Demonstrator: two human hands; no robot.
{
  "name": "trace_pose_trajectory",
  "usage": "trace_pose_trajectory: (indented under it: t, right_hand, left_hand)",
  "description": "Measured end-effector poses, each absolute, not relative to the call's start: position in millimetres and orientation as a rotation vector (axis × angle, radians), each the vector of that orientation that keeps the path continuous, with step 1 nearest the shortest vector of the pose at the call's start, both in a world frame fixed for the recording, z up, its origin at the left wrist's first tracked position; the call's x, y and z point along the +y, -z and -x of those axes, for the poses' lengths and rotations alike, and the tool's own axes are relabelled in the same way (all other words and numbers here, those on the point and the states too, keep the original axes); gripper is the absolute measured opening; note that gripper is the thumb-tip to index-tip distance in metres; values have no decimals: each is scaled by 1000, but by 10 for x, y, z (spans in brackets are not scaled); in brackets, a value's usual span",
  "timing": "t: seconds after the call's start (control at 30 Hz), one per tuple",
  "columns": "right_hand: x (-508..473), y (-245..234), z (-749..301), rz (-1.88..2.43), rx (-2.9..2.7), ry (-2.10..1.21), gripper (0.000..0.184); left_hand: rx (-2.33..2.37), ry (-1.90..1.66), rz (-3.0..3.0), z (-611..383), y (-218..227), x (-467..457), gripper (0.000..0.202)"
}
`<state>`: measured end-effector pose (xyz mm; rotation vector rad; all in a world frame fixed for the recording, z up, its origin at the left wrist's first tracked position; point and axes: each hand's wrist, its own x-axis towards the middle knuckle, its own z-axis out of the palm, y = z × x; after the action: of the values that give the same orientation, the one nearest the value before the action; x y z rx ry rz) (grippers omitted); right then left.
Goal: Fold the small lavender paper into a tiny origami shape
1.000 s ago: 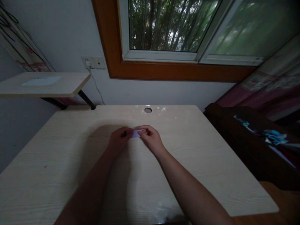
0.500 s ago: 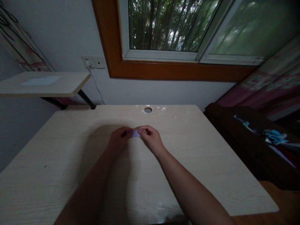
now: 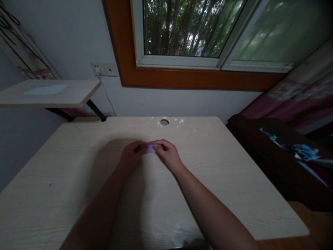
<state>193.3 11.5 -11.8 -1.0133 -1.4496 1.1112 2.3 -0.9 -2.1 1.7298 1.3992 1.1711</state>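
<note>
A small purple piece of paper [image 3: 150, 149] is held between my two hands, just above or on the pale wooden desk [image 3: 223, 184]; I cannot tell which. My left hand [image 3: 132, 153] pinches its left end between thumb and fingers. On the right end, my right hand [image 3: 168, 152] grips with thumb in front and fingers behind. The fingers hide both ends of the paper, so only its middle strip shows. Whether it is folded is too small to make out.
A raised shelf [image 3: 88, 95] on black legs stands at the desk's back left, with a white sheet [image 3: 45, 89] on it. A round cable hole [image 3: 164, 122] pierces the desk's far edge. Dark furniture with blue cloth [image 3: 305, 152] is at the right.
My right fingers have shifted very slightly on the paper. Otherwise, both hands and the paper stay in the same place.
</note>
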Motion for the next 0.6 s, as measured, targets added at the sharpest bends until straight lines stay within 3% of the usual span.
trace_pose_trajectory:
  t: [0.6]
  right_hand:
    - [115,121,-1928,1010,-1398,-1152,16]
  left_hand:
    - [1316,-1206,-1534,-41,42,-7,24]
